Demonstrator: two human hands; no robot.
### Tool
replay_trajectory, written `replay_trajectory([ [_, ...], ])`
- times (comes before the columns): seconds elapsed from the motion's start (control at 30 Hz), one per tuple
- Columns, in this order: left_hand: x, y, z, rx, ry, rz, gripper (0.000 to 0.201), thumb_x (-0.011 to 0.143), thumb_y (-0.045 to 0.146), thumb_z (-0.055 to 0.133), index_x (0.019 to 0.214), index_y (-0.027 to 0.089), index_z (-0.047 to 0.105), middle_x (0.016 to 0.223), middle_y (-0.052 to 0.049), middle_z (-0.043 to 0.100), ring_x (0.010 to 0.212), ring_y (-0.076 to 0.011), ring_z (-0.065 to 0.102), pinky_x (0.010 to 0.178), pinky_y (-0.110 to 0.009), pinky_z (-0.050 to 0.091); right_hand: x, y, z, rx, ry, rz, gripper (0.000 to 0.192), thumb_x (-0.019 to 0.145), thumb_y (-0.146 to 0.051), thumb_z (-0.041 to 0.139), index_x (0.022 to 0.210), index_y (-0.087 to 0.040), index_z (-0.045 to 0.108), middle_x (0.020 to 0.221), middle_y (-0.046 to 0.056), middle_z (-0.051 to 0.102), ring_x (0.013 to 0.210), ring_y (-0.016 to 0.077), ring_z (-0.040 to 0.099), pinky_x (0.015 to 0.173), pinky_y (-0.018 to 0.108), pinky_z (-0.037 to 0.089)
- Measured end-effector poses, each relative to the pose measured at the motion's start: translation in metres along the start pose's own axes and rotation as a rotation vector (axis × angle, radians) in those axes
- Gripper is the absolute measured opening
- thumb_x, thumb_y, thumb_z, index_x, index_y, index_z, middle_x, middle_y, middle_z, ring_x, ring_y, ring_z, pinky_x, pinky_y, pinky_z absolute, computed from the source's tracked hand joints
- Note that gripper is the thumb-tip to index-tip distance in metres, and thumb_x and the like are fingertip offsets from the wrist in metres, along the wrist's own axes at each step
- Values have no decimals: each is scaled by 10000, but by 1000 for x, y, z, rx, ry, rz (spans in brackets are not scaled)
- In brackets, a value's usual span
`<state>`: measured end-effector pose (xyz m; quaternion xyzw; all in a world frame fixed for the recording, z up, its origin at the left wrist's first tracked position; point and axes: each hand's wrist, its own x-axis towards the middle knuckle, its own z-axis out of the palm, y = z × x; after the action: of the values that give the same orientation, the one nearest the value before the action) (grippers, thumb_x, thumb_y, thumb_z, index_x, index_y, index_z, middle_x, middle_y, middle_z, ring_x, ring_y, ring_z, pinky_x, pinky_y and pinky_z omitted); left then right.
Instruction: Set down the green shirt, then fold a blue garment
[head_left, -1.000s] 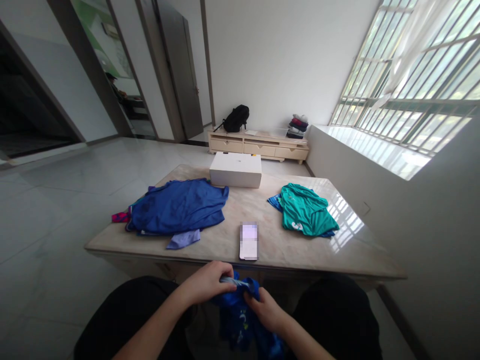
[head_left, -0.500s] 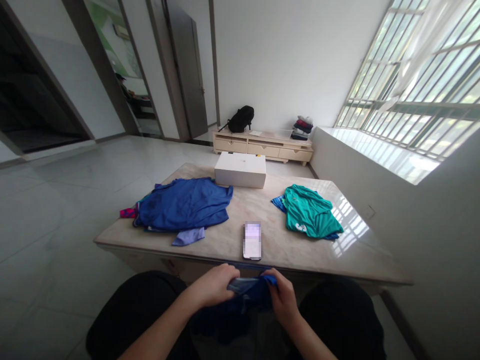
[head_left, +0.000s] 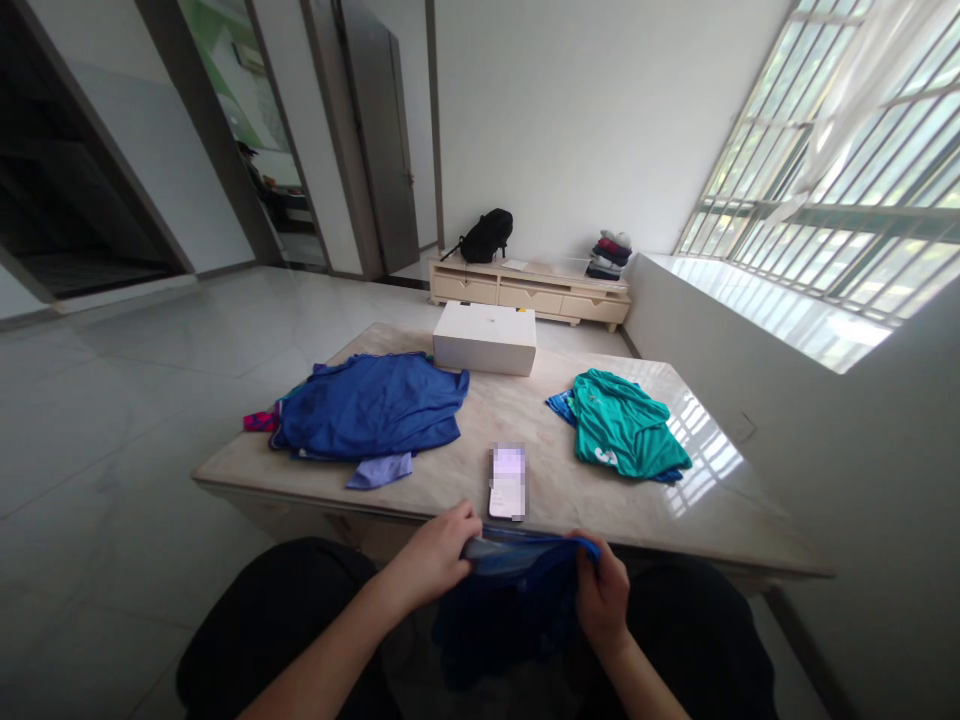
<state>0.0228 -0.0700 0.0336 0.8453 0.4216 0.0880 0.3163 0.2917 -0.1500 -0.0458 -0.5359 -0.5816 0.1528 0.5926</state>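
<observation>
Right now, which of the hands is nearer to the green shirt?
Right. The right hand is on the near side of the green shirt, slightly left of its middle; the left hand is there too, but much farther left.

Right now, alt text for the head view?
A person's left hand and right hand hold a blue garment spread between them, in front of a table. On it lie blue clothing at left, a phone in the middle, a green garment at right and a white box at the back.

left hand and right hand farther apart, blue garment spread wider between them
</observation>
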Motion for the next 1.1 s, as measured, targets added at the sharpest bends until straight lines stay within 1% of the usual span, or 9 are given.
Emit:
replay_trajectory([
  [0.07, 1, 0, -2, -23, 12, -19, 143, 689, 104, 570, 776, 216, 559, 1032, -30, 661, 942, -213, 634, 802, -280, 425, 2, 2, -3, -12, 49, -4, 300, 1023, -416, 548, 980, -209, 761, 867, 91, 789, 793, 257, 756, 737, 324, 591],
  [0.2, 1, -1, -8, -96, 15, -90, 96, 701, 177, 623, 782, 215, 587, 770, 25, 636, 754, -184, 613, 658, -261, 378, 9, 7, -6, -18, 139, -19, 321, 1015, -452, 560, 955, -200, 751, 880, 83, 771, 838, 255, 737, 783, 339, 579],
  [0.37, -1, -9, -19, -174, 7, -156, 185, 734, 268, 659, 901, 190, 659, 764, 25, 601, 729, -181, 573, 628, -255, 364, 20, 5, -7, -17, 148, 30, 261, 1029, -382, 555, 976, -206, 741, 955, 72, 728, 913, 231, 695, 832, 331, 550],
  [0.43, -3, -11, -25, -199, -30, -165, 199, 788, 359, 664, 862, 174, 668, 740, 18, 591, 709, -182, 558, 618, -259, 358, 22, 5, -7, -26, 133, 65, 235, 1000, -388, 610, 1007, -209, 762, 976, 74, 742, 937, 239, 701, 849, 335, 551],
  [0.6, -13, -11, -39, -280, -144, -134, 431, 865, 583, 625, 778, 163, 658, 715, 12, 587, 687, -176, 542, 600, -253, 351, 22, 13, -6, -51, 119, 197, 301, 941, -445, 678, 1072, -199, 791, 1068, 102, 796, 1005, 291, 739, 910, 375, 565],
  [0.7, -16, -13, -42, -326, -162, -139, 396, 798, 548, 698, 875, 160, 683, 733, 20, 584, 703, -181, 546, 598, -246, 363, 21, 17, -5, -47, 105, 272, 351, 929, -487, 673, 1060, -183, 791, 1018, 105, 806, 949, 304, 750, 871, 382, 574],
  [0.83, -16, -19, -41, -319, -135, -158, 431, 671, 367, 805, 1051, 178, 730, 818, 19, 627, 801, -210, 586, 687, -254, 411, 23, 18, -4, -9, 80, 331, 406, 928, -530, 646, 1041, -162, 776, 969, 111, 788, 882, 289, 734, 750, 344, 579],
  [1.0, -11, -18, -37, -255, -21, -146, 201, 728, 344, 719, 839, 177, 714, 768, 4, 599, 774, -215, 572, 691, -279, 402, 28, 20, -3, 58, 36, 372, 422, 873, -558, 684, 958, -153, 767, 920, 107, 771, 843, 275, 715, 682, 315, 572],
  [1.1, -9, -15, -36, -241, 58, -105, 124, 737, 296, 650, 781, 185, 682, 910, -32, 637, 856, -223, 604, 770, -290, 437, 29, 23, -3, 85, 4, 421, 438, 825, -557, 731, 965, -144, 772, 862, 108, 785, 781, 279, 727, 681, 337, 581],
])
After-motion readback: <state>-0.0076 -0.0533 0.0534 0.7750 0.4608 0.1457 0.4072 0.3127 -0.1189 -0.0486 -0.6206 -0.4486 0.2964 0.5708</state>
